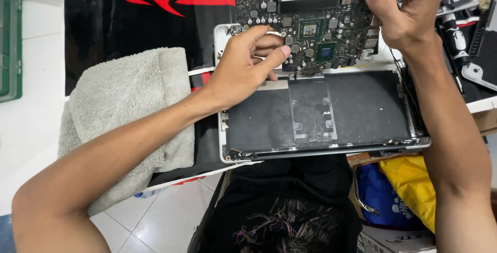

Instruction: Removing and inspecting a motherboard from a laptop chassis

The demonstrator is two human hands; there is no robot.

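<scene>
An opened silver laptop shell [362, 147] lies on the table edge, its dark dusty inside bared. A dark green circuit board [305, 20] with several chips is tilted up over the shell's far half. My left hand [243, 66] pinches the board's near left edge between thumb and fingers. My right hand [406, 9] grips the board's right edge, thumb on top. A thin black cable runs down from under the right hand along the shell's right side.
A grey towel [129, 108] lies left of the shell on a black and red mat [134, 15]. Tools and parts [466, 40] crowd the right. A green box [10, 46] sits far left. Blue and yellow bags [398, 185] lie in a carton below.
</scene>
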